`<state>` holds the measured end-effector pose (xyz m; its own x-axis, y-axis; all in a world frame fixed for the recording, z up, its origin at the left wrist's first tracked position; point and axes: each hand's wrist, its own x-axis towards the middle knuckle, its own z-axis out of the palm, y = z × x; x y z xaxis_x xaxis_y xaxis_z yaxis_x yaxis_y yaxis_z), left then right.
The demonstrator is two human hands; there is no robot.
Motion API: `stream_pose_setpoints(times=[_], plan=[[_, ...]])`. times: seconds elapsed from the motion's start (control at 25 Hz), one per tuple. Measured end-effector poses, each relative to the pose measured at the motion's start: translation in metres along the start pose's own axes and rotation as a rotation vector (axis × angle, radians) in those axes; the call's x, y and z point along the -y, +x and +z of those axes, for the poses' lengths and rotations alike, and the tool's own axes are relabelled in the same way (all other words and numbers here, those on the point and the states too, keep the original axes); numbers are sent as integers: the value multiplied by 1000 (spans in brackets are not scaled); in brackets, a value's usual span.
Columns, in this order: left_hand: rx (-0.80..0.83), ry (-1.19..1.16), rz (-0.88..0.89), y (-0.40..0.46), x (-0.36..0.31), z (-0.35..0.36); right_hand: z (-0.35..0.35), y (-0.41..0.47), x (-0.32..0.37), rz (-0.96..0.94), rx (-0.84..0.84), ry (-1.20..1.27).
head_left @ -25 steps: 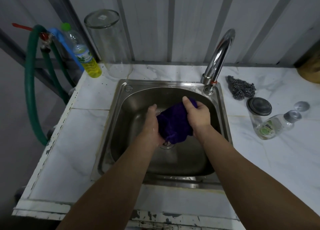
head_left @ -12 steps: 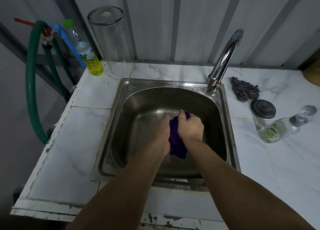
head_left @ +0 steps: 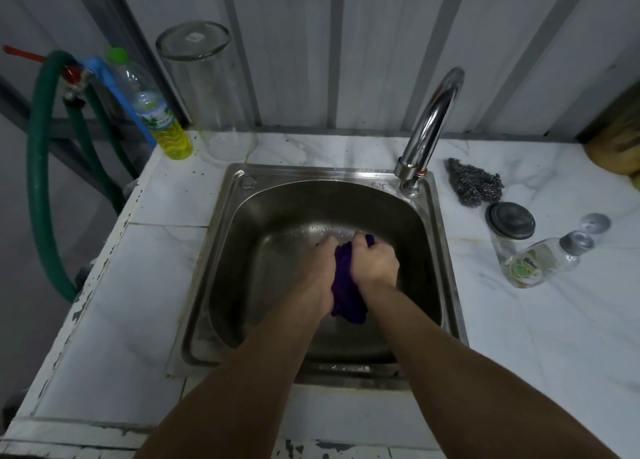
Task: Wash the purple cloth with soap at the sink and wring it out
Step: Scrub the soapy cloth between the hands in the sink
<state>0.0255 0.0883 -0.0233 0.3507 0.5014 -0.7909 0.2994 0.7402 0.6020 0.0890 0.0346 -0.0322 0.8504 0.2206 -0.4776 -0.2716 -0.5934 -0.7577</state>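
Purple cloth (head_left: 346,296) sits bunched into a tight wad between both hands, held over the middle of the steel sink (head_left: 221,285), with a dark fold hanging out below the wrists toward the basin floor. On the left hand (head_left: 320,275) the grip is closed around the near side of the wad, fingers curled out of sight behind the fabric. On the right hand (head_left: 375,263) the grip is likewise clenched on the cloth, knuckles up and thumb tucked over the top edge. The two fists press against each other with only a strip of purple showing between them. Droplets bead on the far wall of the basin. The chrome tap (head_left: 429,122) curves up from the sink's back right corner. On the white marble-patterned surface (head_left: 145,337) a steel-wool scourer (head_left: 476,185) lies right of the tap, and nearer sit a jar with a dark lid (head_left: 510,221) and a clear bottle (head_left: 540,263) lying on its side. At the back left stand a bottle of yellow liquid (head_left: 162,126) and a tall upturned glass (head_left: 207,91), with a green hose (head_left: 38,167) looping down past the surface's edge.
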Motion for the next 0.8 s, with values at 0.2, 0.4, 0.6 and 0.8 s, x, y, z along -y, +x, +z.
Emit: stream_pose_setpoints(times=[0.2,0.4,0.6,0.8], plan=[[-92,-137,128,15,-26,-15,15,-49,-4,-283,41,39],[29,-221,65,1,-15,-13,16,-34,20,-272,-3,-35],[-80,-32,78,-2,-18,1,-3,-21,1,-156,29,73],[-72,-11,146,4,-16,-4,11,-41,-4,-234,-44,98]])
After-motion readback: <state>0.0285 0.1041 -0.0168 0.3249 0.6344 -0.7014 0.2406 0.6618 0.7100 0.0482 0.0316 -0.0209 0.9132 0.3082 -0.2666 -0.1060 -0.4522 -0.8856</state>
